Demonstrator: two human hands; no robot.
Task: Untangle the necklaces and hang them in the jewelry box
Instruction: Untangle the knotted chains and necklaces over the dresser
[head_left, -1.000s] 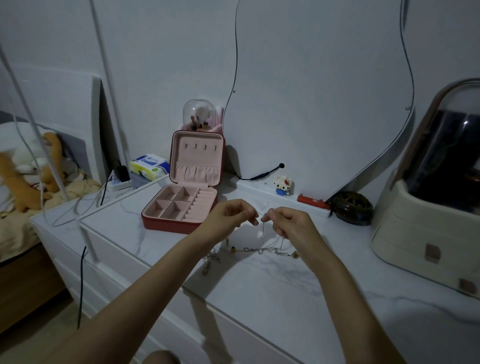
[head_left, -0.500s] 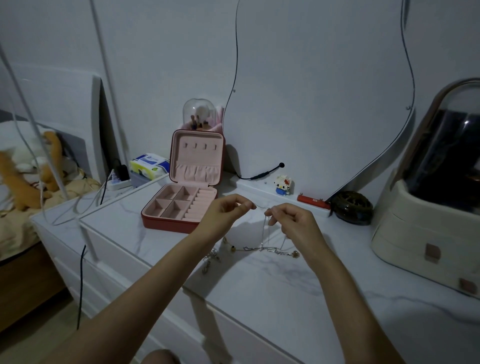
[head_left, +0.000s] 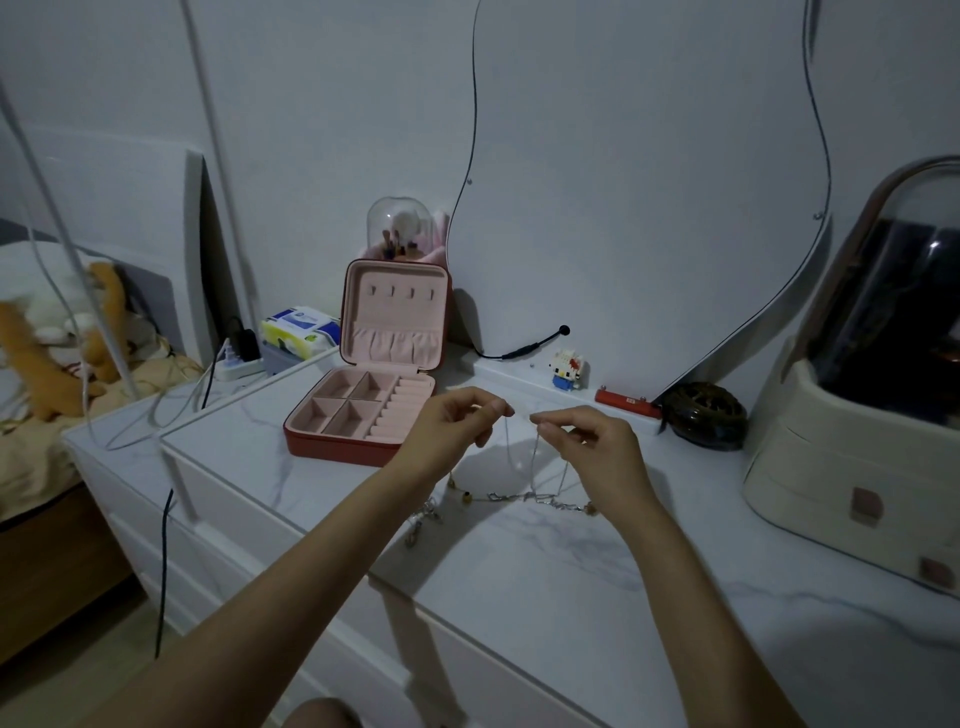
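now both hands pinch necklaces (head_left: 524, 496) above dresser (head_left: 571, 571).

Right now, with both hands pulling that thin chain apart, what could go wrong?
Both hands, left hand and right hand, pinch the thin chain, whose lower part meets the tangled necklaces on the dresser top. Pulling wider may tighten the knot or snap a link. One strand lies close to the front edge and could be dragged over it.

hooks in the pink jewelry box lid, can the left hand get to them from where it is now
Probably yes. The open red jewelry box stands just left of the left hand, its lid hooks uncovered, nothing between. But that hand pinches the thin silver necklace chain.
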